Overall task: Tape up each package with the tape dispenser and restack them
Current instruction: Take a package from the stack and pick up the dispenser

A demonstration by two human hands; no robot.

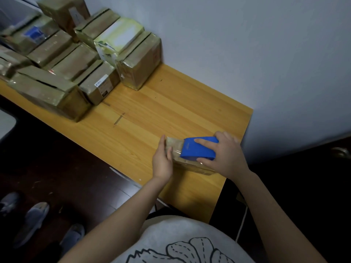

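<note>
On table [171,103]: right hand [226,154] grip round tape dispenser [197,149] atop package [175,147]; left hand [162,158] pinches package end.

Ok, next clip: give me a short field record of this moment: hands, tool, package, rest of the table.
left hand: holds the left end of the package, thumb on top
right hand: grips the blue tape dispenser, set on top of the package
package: lies flat on the wooden table, near its right end
other packages: piled at the table's far left
stage: taping this package; not yet restacked
</note>
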